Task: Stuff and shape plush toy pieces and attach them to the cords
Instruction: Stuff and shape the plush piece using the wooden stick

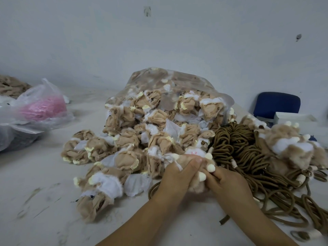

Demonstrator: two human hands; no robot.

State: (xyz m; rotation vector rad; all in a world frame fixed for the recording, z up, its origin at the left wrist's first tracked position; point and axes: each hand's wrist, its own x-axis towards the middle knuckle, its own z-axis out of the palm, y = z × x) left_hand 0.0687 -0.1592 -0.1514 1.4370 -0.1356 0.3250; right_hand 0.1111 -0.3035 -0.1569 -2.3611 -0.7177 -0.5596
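Snugly between pile (pixel 142 132) and cords (pixel 239 148), hands (pixel 177 176) (pixel 229 183) grip a plush piece (pixel 197 186).

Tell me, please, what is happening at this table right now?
A person is working on one tan plush piece, gripping it with the left hand and the right hand just above the white table. Behind it, a heap of crumpled tan and white pieces spills from a clear plastic bag. A pile of brown cords lies to the right, with fluffier plush pieces resting on it. A bag with pink contents sits far left.
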